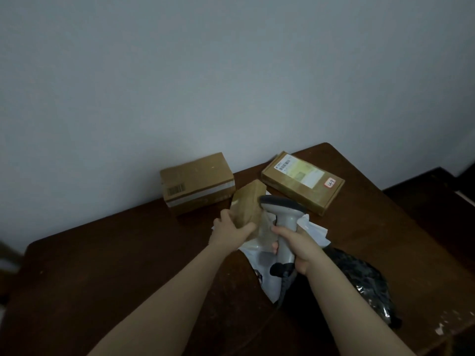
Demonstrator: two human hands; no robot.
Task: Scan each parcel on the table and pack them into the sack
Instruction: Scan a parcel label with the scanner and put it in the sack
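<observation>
From the head view, the left hand (pixel 228 232) grips a small brown parcel (pixel 248 205) by its lower edge, thumb on the near face and fingers curled round behind, holding it tilted above the table (pixel 102 265). The right hand (pixel 295 246) is wrapped round the handle of a grey scanner (pixel 281 219), whose dark-rimmed head sits just beside the parcel's right edge and points away from the person. A dark cable (pixel 284 286) hangs from the base of the handle. Under both hands lies a white mailer bag (pixel 262 263), flat on the table. At the back, against the wall (pixel 231 73), stands a cardboard box (pixel 198 181) with a barcode on its side. To its right lies a flat carton (pixel 303 181) with a printed label on top. Near the right forearm rests a dark crinkled bag (pixel 365 276); what it holds cannot be told
</observation>
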